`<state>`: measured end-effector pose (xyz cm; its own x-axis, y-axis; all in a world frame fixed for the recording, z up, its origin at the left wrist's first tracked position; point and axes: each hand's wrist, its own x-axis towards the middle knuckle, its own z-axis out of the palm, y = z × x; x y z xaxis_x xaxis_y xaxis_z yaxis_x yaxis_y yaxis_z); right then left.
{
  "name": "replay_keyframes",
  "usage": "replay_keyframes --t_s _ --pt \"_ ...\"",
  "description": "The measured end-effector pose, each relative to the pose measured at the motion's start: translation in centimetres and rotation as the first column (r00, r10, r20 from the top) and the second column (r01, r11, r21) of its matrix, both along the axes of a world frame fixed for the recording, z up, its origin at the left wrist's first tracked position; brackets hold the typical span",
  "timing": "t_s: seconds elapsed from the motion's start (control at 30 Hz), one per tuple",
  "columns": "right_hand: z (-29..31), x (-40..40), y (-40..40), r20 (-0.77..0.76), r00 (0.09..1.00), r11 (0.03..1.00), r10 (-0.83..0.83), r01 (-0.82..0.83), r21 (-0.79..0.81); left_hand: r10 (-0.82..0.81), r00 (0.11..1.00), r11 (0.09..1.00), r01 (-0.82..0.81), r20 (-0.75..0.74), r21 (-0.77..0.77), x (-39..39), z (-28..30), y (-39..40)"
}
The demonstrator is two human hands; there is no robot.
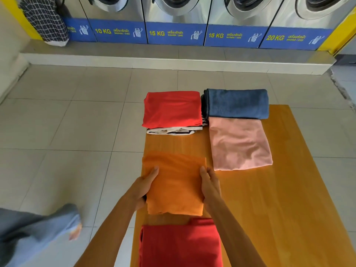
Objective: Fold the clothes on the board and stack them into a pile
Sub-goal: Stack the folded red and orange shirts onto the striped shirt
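Observation:
A folded orange cloth (175,182) is held over the left part of the wooden board (279,189). My left hand (143,187) grips its left edge and my right hand (211,185) grips its right edge. A folded red garment (181,243) lies on the board just below my hands. At the far left corner a folded red garment (172,108) tops a striped one (173,131). A folded dark blue garment (237,103) lies at the far end, with a folded pink one (238,143) in front of it.
Grey floor tiles (67,122) surround the board. A row of washing machines (173,20) stands on a raised step at the back, with a checked laundry bag (44,20) at its left. A blurred leg in jeans (38,228) shows at the lower left.

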<state>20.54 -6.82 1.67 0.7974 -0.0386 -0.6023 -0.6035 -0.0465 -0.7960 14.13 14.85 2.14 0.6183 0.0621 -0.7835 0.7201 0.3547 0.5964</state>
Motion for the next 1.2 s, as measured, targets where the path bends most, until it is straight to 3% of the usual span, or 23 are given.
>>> replay_keyframes --t_s 0.1,0.2,0.33,0.43,0.57,0.73,0.8,0.97,1.07,1.2 --pt "-0.5 0.3 1.0 -0.174 0.973 0.987 0.154 -0.144 0.071 0.008 1.0 1.0 -0.008 -0.008 0.016 0.6 0.1 -0.9" --pt "-0.8 0.9 0.3 -0.174 0.966 0.981 0.191 -0.184 0.057 0.003 0.999 0.993 0.001 -0.033 0.118 0.7 -0.3 -0.9" --pt "0.7 3.0 -0.1 -0.09 0.984 0.986 0.153 -0.146 0.08 -0.046 0.998 0.958 0.035 0.031 0.283 1.9 1.0 -0.8" --pt "4.0 6.6 0.6 0.065 0.976 0.97 0.208 -0.215 0.11 -0.021 0.989 0.94 -0.032 0.149 0.339 5.0 3.4 0.0" --pt "8.7 14.9 2.5 0.204 0.931 0.943 0.301 -0.323 0.082 -0.012 0.95 0.915 -0.116 0.312 0.388 12.2 7.6 2.8" --pt "10.7 25.0 6.6 0.273 0.92 0.946 0.282 -0.314 0.08 0.041 0.919 0.873 -0.224 0.392 0.434 22.3 9.7 6.4" --pt "9.3 27.5 8.1 0.258 0.931 0.96 0.257 -0.276 0.04 0.085 0.924 0.849 -0.262 0.373 0.458 25.1 8.4 7.1" --pt "2.9 28.6 9.3 0.104 0.938 0.938 0.33 -0.313 -0.152 0.145 0.981 0.84 -0.19 0.128 0.507 26.5 2.6 7.5" --pt "1.3 28.6 8.8 0.13 0.949 0.952 0.288 -0.269 -0.148 0.156 0.981 0.829 -0.192 0.112 0.525 26.5 1.5 8.1" --pt "1.6 29.6 8.4 0.202 0.959 0.977 0.201 -0.182 -0.111 0.076 0.981 0.702 -0.179 0.177 0.69 26.6 1.8 9.6"
